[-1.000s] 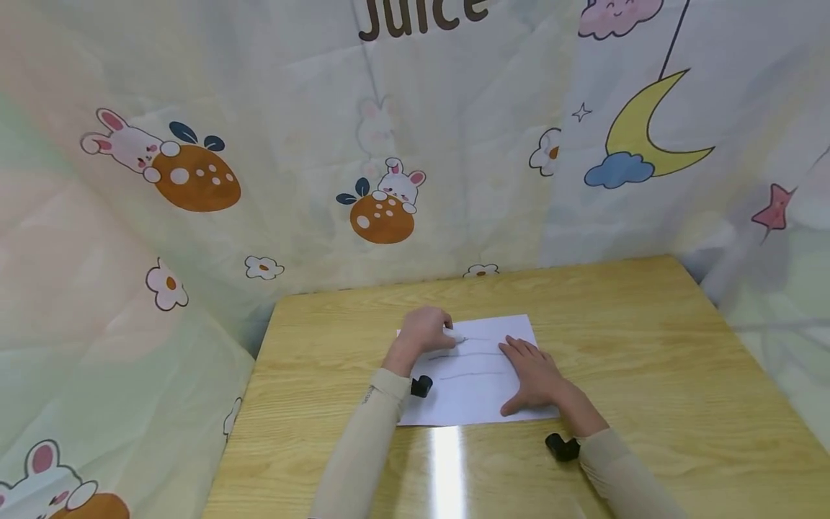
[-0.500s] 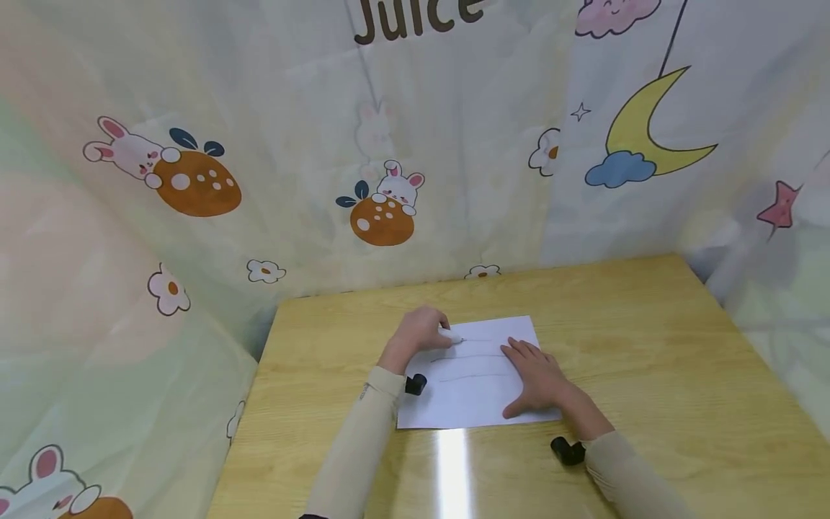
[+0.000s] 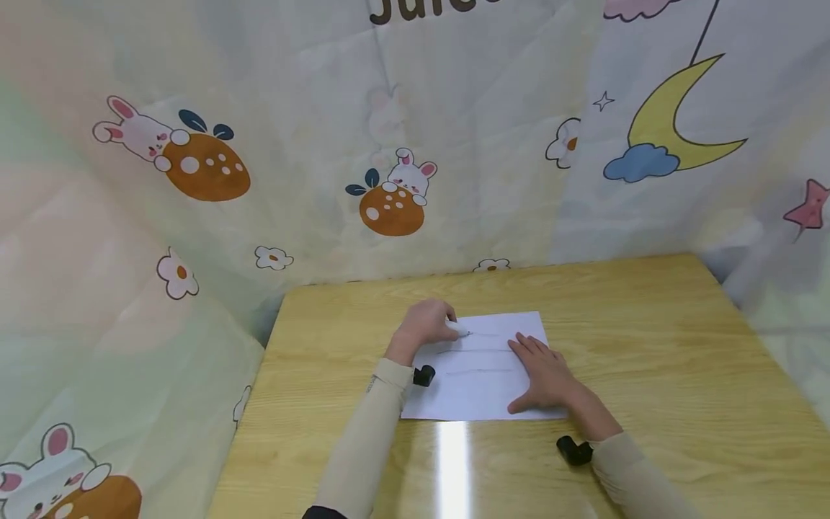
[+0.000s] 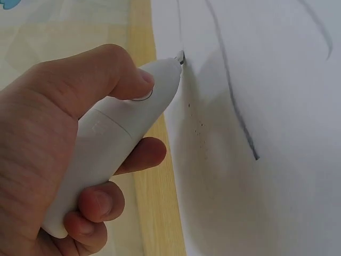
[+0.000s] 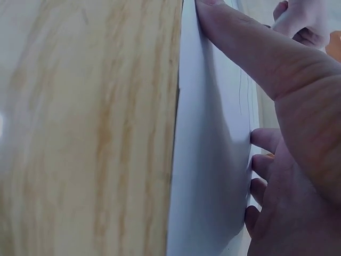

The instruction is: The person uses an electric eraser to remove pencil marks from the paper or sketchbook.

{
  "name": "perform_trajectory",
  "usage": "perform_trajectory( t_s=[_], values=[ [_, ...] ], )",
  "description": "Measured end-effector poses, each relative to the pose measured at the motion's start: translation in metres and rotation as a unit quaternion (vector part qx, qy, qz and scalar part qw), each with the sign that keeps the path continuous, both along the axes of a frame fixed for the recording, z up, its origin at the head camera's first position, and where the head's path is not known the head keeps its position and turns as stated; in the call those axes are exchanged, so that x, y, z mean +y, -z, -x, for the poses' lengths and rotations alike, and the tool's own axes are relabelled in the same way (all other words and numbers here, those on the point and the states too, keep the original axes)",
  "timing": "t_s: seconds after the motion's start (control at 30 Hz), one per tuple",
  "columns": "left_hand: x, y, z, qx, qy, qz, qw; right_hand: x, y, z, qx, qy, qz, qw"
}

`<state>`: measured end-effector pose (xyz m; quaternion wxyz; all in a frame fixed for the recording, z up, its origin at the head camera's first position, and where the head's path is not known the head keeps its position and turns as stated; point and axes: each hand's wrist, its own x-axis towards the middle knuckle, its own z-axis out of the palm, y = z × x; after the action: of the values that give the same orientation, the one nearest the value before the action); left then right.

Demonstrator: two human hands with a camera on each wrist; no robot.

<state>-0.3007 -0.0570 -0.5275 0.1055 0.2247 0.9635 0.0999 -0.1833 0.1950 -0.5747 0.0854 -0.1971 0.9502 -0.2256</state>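
Observation:
In the head view a white sheet of paper with several grey lines lies on the wooden table. My left hand grips a white electric eraser over the sheet's far left part. The thumb rests on its button, and the other fingers curl beneath the body. Its small tip meets the end of a thin line in the left wrist view. A few dark crumbs dot the paper beside it. My right hand lies spread on the paper's right side, thumb near the front edge, fingertips touching the sheet.
The wooden table reaches out around the paper. Behind and to the left hangs a cloth printed with rabbits and a moon. Black wrist-worn pieces sit by both wrists, and a bright reflection crosses the table's front.
The head view has shifted slightly. Relative to the paper, my left hand and the electric eraser have crept a little left. My right hand stays on the sheet.

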Motion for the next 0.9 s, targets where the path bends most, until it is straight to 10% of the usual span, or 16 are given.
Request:
perform_trajectory(
  t_s=[0.17,0.4,0.9],
  values=[
    [0.0071,-0.0035,-0.0006,-0.007,0.048,-0.009,0.9988,0.0021,0.0035,-0.0014,-0.009,0.009,-0.009,1.000],
    [0.0024,-0.0007,-0.0048,-0.005,0.003,0.001,1.0000,-0.0022,0.0056,-0.0018,-0.003,0.006,0.002,1.000],
    [0.0018,-0.0023,-0.0024,0.004,0.008,-0.002,1.0000,-0.0022,0.0002,0.0015,-0.018,0.008,-0.018,1.000]
  ],
)
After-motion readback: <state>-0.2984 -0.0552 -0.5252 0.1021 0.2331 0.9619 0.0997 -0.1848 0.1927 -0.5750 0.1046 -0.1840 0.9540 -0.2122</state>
